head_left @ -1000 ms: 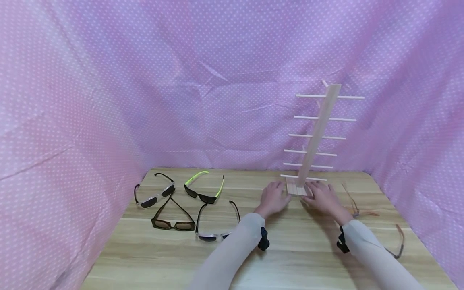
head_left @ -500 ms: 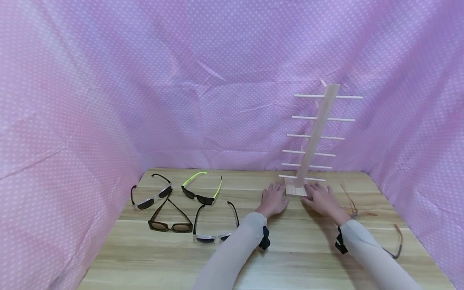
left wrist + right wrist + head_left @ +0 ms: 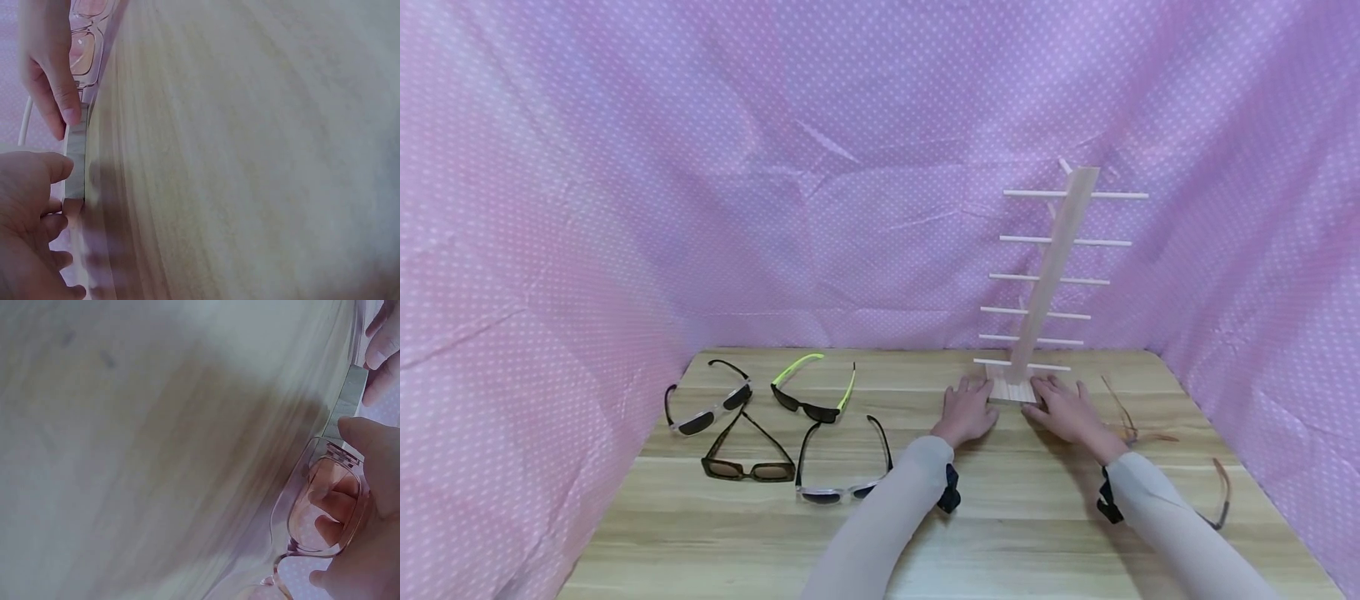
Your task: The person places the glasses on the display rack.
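A pale wooden eyewear display stand (image 3: 1052,275) with several crossbars stands upright at the back right, its bars bare. My left hand (image 3: 967,410) holds the left side of its base (image 3: 1011,392), and my right hand (image 3: 1069,410) holds the right side. In the left wrist view, the left thumb and a finger touch the base's edge (image 3: 75,165) near one corner. The right thumb rests on the base in the right wrist view. Beside the right hand lie clear-framed glasses (image 3: 279,515), with their thin temples (image 3: 1123,408) showing in the head view.
Left on the wooden table (image 3: 925,550) lie clear-framed sunglasses (image 3: 700,422), black-and-lime sunglasses (image 3: 808,410), brown sunglasses (image 3: 747,472) and another clear-framed pair (image 3: 842,493) partly behind the left sleeve. Another pair of glasses (image 3: 1223,492) is mostly hidden by the right forearm. Pink dotted cloth (image 3: 880,208) surrounds the table.
The head view shifts slightly, so everything sits a little further left in it. Both hands stay at the stand's base, and the glasses lie as before.
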Tool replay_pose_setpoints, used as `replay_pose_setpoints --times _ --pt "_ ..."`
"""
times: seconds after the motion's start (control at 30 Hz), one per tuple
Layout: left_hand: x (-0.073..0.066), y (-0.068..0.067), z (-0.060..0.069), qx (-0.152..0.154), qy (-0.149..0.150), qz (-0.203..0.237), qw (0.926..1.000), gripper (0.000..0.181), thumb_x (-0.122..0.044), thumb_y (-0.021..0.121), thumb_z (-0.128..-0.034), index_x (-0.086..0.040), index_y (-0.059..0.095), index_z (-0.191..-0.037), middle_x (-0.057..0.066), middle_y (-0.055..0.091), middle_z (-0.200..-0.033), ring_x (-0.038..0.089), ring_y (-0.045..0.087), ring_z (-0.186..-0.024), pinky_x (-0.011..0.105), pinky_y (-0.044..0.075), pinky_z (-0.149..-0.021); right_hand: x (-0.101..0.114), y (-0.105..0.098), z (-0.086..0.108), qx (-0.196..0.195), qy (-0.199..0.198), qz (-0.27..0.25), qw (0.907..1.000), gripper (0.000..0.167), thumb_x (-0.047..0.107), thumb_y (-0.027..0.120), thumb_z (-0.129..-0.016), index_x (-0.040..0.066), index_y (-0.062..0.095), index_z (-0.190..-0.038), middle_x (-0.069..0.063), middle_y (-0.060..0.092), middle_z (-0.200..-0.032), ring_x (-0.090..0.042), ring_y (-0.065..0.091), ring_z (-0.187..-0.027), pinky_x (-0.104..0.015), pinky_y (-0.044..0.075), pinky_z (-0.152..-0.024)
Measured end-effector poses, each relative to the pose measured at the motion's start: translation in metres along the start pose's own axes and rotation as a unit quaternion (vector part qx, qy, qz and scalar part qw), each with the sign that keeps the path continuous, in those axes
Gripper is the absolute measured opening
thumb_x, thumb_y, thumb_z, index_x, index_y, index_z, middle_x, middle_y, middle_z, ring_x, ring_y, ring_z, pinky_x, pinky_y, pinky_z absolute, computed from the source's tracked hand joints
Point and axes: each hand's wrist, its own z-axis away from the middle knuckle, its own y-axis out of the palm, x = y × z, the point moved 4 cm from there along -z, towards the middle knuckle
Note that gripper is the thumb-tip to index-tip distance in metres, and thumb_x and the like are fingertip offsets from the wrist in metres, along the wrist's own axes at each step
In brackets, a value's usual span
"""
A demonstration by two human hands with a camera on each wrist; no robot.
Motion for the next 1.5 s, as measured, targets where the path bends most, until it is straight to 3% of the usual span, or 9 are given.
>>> replay_pose_setpoints --times 0.23,0.47,0.6,0.83,0.93,1.03,1.13,1.33,1.5 --pt "0.002 -0.012 0.007 -0.021 0.013 0.029 0.9993 0.052 -0.03 0.054 -0.1029 -0.018 0.047 -0.153 0.001 0.045 -0.159 0.033 0.031 -0.153 0.056 0.027 -0.123 0.003 -0.001 -0.002 -0.006 -0.015 -0.006 0.9999 0.059 0.031 0.065 -0.099 -0.003 0.05 -0.144 -0.029 0.05 -0.149 -0.053 0.04 -0.14 -0.082 0.02 -0.109" --pt "0.01 -0.016 0.01 -0.086 0.029 0.036 0.9953 0.04 -0.026 0.062 -0.0997 -0.015 0.064 -0.138 0.002 0.059 -0.147 0.032 0.049 -0.143 0.053 0.04 -0.114 0.009 0.001 -0.006 -0.024 -0.04 -0.002 0.9989 0.053 0.03 0.068 -0.098 -0.001 0.056 -0.139 -0.03 0.055 -0.143 -0.053 0.046 -0.136 -0.081 0.023 -0.108" --pt "0.016 -0.019 0.016 -0.098 0.031 0.03 0.9943 0.04 -0.028 0.063 -0.0996 -0.016 0.065 -0.137 0.002 0.06 -0.145 0.03 0.052 -0.14 0.048 0.043 -0.112 0.015 0.001 -0.008 -0.028 -0.054 -0.005 0.9981 0.051 0.028 0.068 -0.098 -0.001 0.057 -0.137 -0.03 0.058 -0.139 -0.053 0.048 -0.135 -0.081 0.026 -0.107" --pt "0.024 -0.027 0.025 -0.109 0.052 -0.002 0.9927 0.015 -0.027 0.066 -0.0984 -0.012 0.07 -0.097 0.001 0.067 -0.138 0.025 0.063 -0.127 0.046 0.049 -0.099 0.029 0.003 -0.009 -0.038 -0.076 -0.001 0.9964 0.05 0.024 0.068 -0.097 -0.006 0.057 -0.137 -0.03 0.057 -0.14 -0.053 0.049 -0.134 -0.08 0.028 -0.107" --pt "0.028 -0.03 0.03 -0.107 0.05 -0.018 0.9929 0.015 -0.027 0.068 -0.0971 -0.013 0.071 -0.094 0.0 0.073 -0.127 0.024 0.065 -0.12 0.046 0.048 -0.099 0.037 0.004 -0.01 -0.043 -0.086 0.004 0.9954 0.048 0.023 0.068 -0.097 -0.005 0.058 -0.135 -0.028 0.059 -0.139 -0.052 0.05 -0.133 -0.079 0.029 -0.107" --pt "0.034 -0.034 0.036 -0.109 0.046 -0.025 0.9926 0.019 -0.025 0.07 -0.0955 -0.011 0.067 -0.084 0.0 0.076 -0.104 0.026 0.067 -0.116 0.05 0.047 -0.1 0.045 0.006 -0.01 -0.037 -0.091 0.004 0.9952 0.048 0.025 0.067 -0.098 -0.004 0.059 -0.135 -0.026 0.06 -0.14 -0.05 0.051 -0.134 -0.079 0.029 -0.107" --pt "0.04 -0.037 0.041 -0.113 0.046 -0.025 0.9923 0.033 -0.022 0.07 -0.0943 -0.011 0.052 -0.07 0.0 0.071 -0.084 0.03 0.068 -0.117 0.054 0.047 -0.103 0.054 0.009 -0.01 -0.037 -0.096 0.006 0.9946 0.047 0.024 0.067 -0.098 -0.004 0.059 -0.135 -0.025 0.061 -0.139 -0.05 0.052 -0.133 -0.078 0.03 -0.108" --pt "0.053 -0.045 0.053 -0.122 0.049 -0.016 0.9912 0.041 -0.021 0.07 -0.0945 -0.013 0.043 -0.065 0.002 0.064 -0.07 0.031 0.07 -0.114 0.052 0.048 -0.098 0.071 0.014 -0.007 -0.062 -0.119 0.007 0.9909 0.044 0.022 0.071 -0.095 -0.004 0.063 -0.13 -0.025 0.065 -0.133 -0.048 0.057 -0.128 -0.076 0.035 -0.105" --pt "0.065 -0.048 0.062 -0.138 0.054 -0.026 0.9885 0.046 -0.021 0.073 -0.0919 -0.014 0.039 -0.061 -0.005 0.036 -0.056 0.018 0.068 -0.079 0.045 0.05 -0.087 0.082 0.018 -0.005 -0.068 -0.142 -0.002 0.9876 0.043 0.02 0.071 -0.094 -0.005 0.065 -0.129 -0.025 0.065 -0.133 -0.047 0.058 -0.127 -0.075 0.036 -0.106"
